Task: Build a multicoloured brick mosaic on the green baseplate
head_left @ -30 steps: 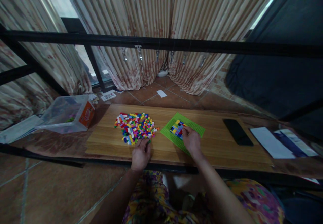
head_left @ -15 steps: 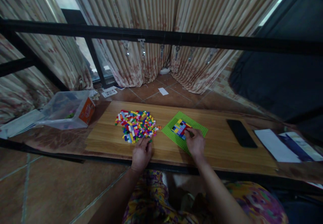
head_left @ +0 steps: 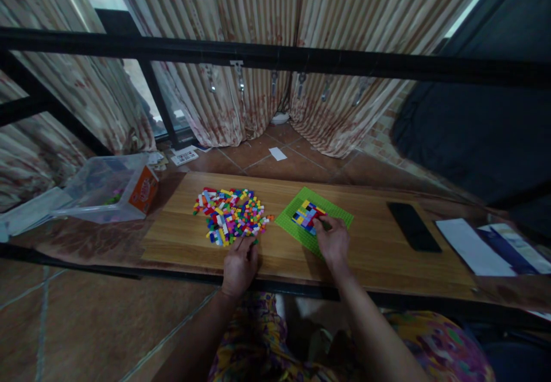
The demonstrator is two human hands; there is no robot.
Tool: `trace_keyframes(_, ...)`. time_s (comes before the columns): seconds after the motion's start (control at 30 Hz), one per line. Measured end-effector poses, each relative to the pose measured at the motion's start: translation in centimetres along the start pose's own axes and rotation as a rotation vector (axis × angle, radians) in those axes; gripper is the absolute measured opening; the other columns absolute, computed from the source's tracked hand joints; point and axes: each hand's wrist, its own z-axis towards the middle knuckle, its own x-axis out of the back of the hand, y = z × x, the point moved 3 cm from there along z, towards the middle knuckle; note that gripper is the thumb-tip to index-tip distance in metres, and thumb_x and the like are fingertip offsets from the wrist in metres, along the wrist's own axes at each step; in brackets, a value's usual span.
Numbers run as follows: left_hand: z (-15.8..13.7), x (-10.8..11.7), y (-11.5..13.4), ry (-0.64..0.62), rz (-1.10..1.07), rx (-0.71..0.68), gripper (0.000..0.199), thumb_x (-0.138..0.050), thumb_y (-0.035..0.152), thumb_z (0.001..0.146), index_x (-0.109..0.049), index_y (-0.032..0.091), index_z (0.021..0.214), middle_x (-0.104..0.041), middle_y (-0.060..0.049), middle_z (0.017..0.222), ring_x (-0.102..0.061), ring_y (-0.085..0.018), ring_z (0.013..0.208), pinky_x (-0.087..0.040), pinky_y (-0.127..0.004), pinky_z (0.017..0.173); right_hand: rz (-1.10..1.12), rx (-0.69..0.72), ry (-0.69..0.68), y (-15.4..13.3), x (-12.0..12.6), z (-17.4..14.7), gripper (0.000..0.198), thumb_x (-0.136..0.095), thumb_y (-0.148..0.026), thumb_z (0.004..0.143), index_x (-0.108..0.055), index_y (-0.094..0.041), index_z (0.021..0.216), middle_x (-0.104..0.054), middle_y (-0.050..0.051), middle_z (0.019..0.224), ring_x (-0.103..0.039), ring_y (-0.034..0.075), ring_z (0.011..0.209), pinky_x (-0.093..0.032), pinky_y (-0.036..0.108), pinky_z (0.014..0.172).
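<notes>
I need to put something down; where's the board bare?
The board is bare between the green baseplate and black phone, and left of the brick pile. Crowded: the pile's near edge, by the left hand; the baseplate, by the right hand.

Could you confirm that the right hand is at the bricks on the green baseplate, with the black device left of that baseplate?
Not quite: in the head view, the black device lies right of the green baseplate; the right hand is indeed at the bricks on it.
</notes>
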Motion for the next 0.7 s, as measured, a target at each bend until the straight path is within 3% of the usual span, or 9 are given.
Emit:
trace_keyframes(0.2,0.2,0.1,0.1,-0.001,0.003,0.005,0.018,-0.052,0.018,0.087,-0.063,0.021,0.101,-0.067,-0.006,0.092,-0.064,-0.018,0.086,-0.053,-0.029,0.081,0.068,-0.065,-0.045,0.7,-0.4,0.2,0.04,-0.054,-0.05,0.079,-0.072,-0.016,0.089,-0.07,0.013,0.093,-0.063,0.025,0.083,-0.047,0.039,0.078)
trace_keyframes(0.33,-0.1,0.4,0.3,-0.016,-0.01,-0.001,0.022,-0.051,0.019,0.088,-0.061,0.021,0.108,-0.066,-0.007,0.095,-0.064,-0.018,0.086,-0.054,-0.03,0.081,0.118,-0.008,-0.069,0.5,-0.4,0.4,0.041,-0.052,-0.049,0.08,-0.071,-0.016,0.097,-0.07,0.011,0.094,-0.063,0.023,0.082,-0.048,0.038,0.078)
trace_keyframes(0.47,-0.8,0.1,1.7,-0.015,-0.004,-0.081,0.028,-0.05,0.019,0.089,-0.057,0.019,0.116,-0.064,-0.01,0.109,-0.062,-0.021,0.102,-0.052,-0.033,0.09,0.095,0.033,-0.124,0.3,-0.2,0.9,0.04,-0.049,-0.048,0.082,-0.071,-0.018,0.098,-0.069,0.01,0.09,-0.062,0.022,0.079,-0.048,0.036,0.075)
trace_keyframes(0.57,-0.6,-1.4,3.8,-0.075,-0.049,-0.138,0.03,-0.05,0.019,0.089,-0.056,0.02,0.118,-0.063,-0.01,0.113,-0.06,-0.022,0.108,-0.05,-0.034,0.095,0.087,0.024,-0.152,0.5,-0.1,1.2,0.04,-0.051,-0.048,0.081,-0.072,-0.018,0.096,-0.069,0.009,0.087,-0.062,0.022,0.078,-0.048,0.036,0.074)
trace_keyframes(0.7,1.4,-5.0,6.5,-0.238,-0.169,-0.083,0.025,-0.051,0.021,0.089,-0.059,0.02,0.113,-0.067,-0.007,0.099,-0.065,-0.019,0.09,-0.053,-0.031,0.081,0.142,-0.018,-0.191,1.1,-0.4,1.5,0.04,-0.055,-0.048,0.078,-0.071,-0.016,0.096,-0.07,0.009,0.088,-0.063,0.022,0.078,-0.048,0.037,0.074)
